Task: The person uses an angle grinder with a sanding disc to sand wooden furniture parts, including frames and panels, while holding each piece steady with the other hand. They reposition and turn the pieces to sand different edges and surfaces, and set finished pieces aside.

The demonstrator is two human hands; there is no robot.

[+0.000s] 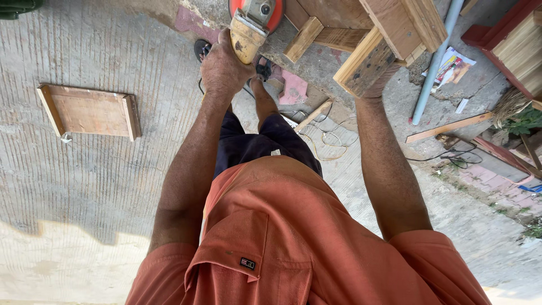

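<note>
Concrete yard; left hand [224,69] around grinder [248,31]

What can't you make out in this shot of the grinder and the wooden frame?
Head view only:
- Angle grinder: disc cut off by the top edge.
- Right hand: hidden behind the wooden frame, so its grip is unclear.
- Left hand: fingers wrapped around the grinder's far side.
- Wooden frame: overall shape cropped at the top.

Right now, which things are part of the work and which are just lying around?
In use: angle grinder gripped by left hand; wooden frame, with right hand under its block.

Lying about: small wooden panel, grey pipe, loose slat, cables.
</note>
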